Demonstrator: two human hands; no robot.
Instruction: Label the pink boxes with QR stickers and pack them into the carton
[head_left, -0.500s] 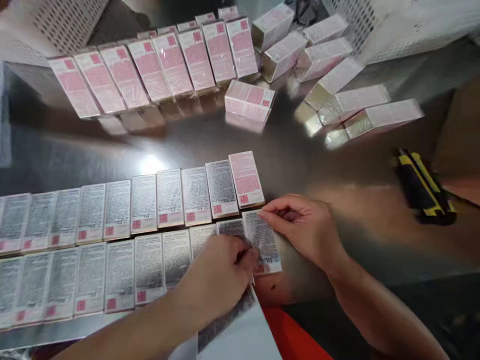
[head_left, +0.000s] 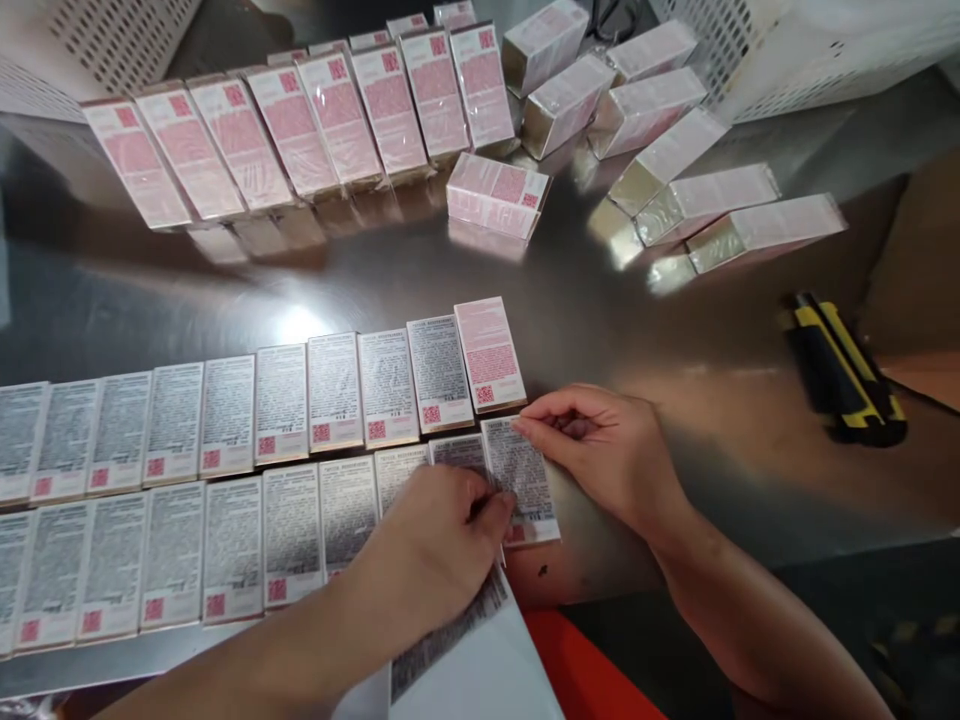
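Note:
At the right end of the front row, a printed label [head_left: 525, 470] lies over a small box, a strip of pink at its lower end. My right hand [head_left: 611, 455] is closed, thumb and forefinger pinching the label's top edge. My left hand [head_left: 431, 545] is closed at the label's left edge, its thumb tip against the lower side; its other fingers are hidden. Below my left hand is a white sheet [head_left: 480, 655] with a dark printed patch, partly covered by the wrist. A pink-printed box [head_left: 487, 355] ends the row behind; its neighbour [head_left: 441, 372] has dark text.
Several film-wrapped boxes [head_left: 322, 125] stand in a row at the back, others [head_left: 652, 110] scattered to their right. One wrapped box [head_left: 497, 192] lies apart. White perforated baskets [head_left: 120, 45] flank the back. A black-and-yellow tool [head_left: 844, 370] lies on the metal table [head_left: 645, 340] at right.
The view has shifted slightly, so the boxes sit a little further left and higher. Both hands keep nearly the same place and grip at the label.

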